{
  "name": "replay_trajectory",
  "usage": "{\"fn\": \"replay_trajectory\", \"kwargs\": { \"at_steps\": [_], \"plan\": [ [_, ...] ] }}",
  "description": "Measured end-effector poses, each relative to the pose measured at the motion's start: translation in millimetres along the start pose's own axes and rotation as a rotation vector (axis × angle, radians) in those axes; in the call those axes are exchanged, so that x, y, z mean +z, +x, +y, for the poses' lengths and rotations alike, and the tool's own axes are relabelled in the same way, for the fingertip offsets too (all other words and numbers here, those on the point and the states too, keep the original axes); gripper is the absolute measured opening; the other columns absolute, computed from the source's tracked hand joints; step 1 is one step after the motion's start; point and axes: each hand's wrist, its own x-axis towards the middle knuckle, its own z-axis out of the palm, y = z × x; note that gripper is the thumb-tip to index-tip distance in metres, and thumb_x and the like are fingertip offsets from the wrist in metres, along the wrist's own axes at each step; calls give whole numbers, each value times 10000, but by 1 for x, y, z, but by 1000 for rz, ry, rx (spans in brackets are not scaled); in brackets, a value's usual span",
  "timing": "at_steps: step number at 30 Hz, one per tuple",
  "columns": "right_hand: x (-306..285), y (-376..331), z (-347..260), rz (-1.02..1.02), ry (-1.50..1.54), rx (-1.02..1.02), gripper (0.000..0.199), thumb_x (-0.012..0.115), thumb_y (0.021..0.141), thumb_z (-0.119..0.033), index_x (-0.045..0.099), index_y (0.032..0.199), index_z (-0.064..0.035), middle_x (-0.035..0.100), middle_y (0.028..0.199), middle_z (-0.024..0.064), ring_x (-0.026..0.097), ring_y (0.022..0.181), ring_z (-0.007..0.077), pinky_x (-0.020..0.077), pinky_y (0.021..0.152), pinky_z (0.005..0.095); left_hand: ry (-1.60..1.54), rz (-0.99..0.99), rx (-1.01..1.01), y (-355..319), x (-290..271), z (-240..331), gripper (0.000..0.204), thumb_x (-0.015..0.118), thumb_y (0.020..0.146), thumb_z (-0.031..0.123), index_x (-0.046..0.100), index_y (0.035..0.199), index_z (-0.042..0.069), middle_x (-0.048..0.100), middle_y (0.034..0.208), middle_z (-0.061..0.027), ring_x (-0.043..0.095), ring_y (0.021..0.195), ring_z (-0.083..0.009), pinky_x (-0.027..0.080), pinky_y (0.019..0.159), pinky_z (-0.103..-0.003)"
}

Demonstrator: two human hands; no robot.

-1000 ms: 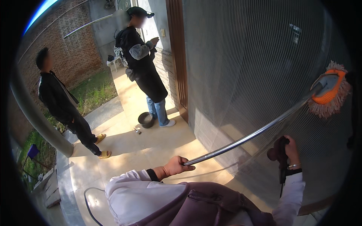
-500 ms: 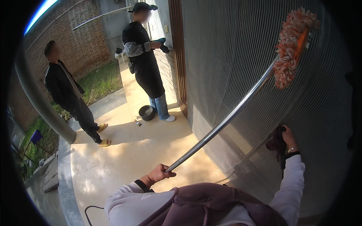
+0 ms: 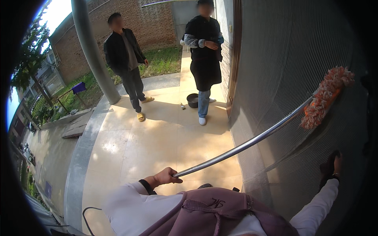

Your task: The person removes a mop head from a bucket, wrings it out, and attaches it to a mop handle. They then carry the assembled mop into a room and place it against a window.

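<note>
My left hand (image 3: 164, 176) is closed round the lower end of a long metal pole. At its far end is a mop head (image 3: 326, 97) of orange and white chenille strands, against the ribbed translucent plastic sheeting (image 3: 271, 67) on the wall at my right. Low beside the same sheeting, my right hand (image 3: 337, 164) grips a dark handheld tool (image 3: 327, 167). Shadow hides most of the tool and my fingers, so its exact kind is unclear. An apron (image 3: 232, 196) of mauve cloth covers my front, over white sleeves.
Two people stand ahead on the tiled floor (image 3: 153, 141): one in a dark apron (image 3: 206, 70), another in a dark jacket (image 3: 114, 53) and yellow slippers. A black basin (image 3: 192, 100) and a brush (image 3: 182, 106) lie near them. A round pillar (image 3: 91, 51) rises at the left.
My view has swung left. The mop head and my right hand now appear lower and farther right. The person in the apron has turned from the wall toward me. Both my grips remain.
</note>
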Motion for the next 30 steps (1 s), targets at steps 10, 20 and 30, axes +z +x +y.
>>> {"fn": "replay_trajectory", "kwargs": {
  "at_steps": [10,20,30],
  "plan": [
    [116,-53,-138,-568,22,-520,433,510,715,-61,502,1140,24,574,1063,183,543,989,292,424,837,340,71,292,-298,-45,23,-44,225,743,647,171,590,581,20,542,527,-23,488,487,-90,387,472,-256],
    [-4,93,21,306,-521,-283,462,541,772,-187,458,1178,18,554,1033,252,502,1012,356,411,870,404,211,161,-302,-44,40,-11,254,746,629,172,560,570,10,477,503,13,408,496,-63,329,448,-271],
    [-223,-7,162,523,-647,-267,398,497,825,-182,463,1186,-18,510,1138,178,470,1077,301,385,908,369,305,-110,-247,109,110,20,303,706,672,233,538,536,21,466,474,3,406,460,-75,320,423,-265]
  ]
}}
